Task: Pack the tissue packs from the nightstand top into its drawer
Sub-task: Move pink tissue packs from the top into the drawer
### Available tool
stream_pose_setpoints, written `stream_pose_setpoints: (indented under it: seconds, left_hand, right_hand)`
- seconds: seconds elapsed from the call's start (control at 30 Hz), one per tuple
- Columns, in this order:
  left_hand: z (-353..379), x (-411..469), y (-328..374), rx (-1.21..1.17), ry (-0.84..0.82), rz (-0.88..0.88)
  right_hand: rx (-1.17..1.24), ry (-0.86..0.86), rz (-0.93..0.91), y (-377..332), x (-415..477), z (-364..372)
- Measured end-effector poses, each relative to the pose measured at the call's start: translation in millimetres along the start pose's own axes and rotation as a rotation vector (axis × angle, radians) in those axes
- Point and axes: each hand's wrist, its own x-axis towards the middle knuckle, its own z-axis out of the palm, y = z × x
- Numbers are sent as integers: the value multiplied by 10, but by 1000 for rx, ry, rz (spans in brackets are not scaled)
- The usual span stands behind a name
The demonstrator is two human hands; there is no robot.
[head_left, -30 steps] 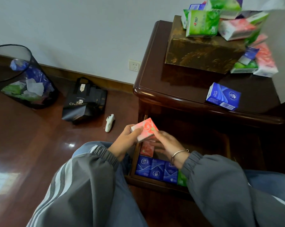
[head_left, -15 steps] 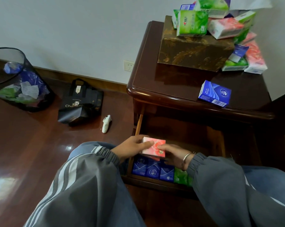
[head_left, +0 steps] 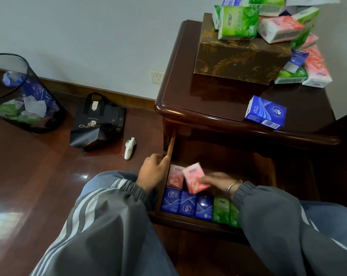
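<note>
Right hand (head_left: pixel 218 184) pinches a pink tissue pack (head_left: pixel 195 178) at its nine o'clock, over the drawer (head_left: pixel 171 145); left hand (head_left: pixel 154 171), loosely curled, holds nothing.

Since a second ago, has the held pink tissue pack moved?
Yes. The pink pack has dropped away from the nightstand's top edge into the drawer, held by the right hand.

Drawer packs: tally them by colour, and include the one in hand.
Blue packs: 3
Green packs: 2, one partly hidden
Pink packs: 2, one lying flat, one held by the right hand
Total: 7 in view
</note>
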Motion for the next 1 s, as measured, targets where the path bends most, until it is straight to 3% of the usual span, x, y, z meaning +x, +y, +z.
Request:
stream_pose_setpoints:
  seconds: [0.03,0.1,0.17,0.23,0.47,0.67,0.83,1.0]
  left_hand:
    - [-11,13,-15,49,27,-48]
    - [-1,7,-21,87,-107,-131]
    - [30,-22,2,28,-292,-166]
    - [34,-39,26,22,-323,-144]
    - [14,-37,9,3,-306,-131]
    - [28,-14,-23,-46,-303,-138]
    - [21,-14,-24,-41,-323,-127]
    - [9,-3,-43,-28,-357,-111]
  right_hand:
    - [114,84,35,51,36,-3]
    - [251,186,79,117,107,21]
    - [290,244,105,129,185,85]
    - [277,278,117,111,261,166]
    - [-14,132,208,87,448,319]
    - [-60,370,-76,61,491,211]
    - [-181,254,-127,77,518,256]
    - [-339,291,-179,107,461,342]
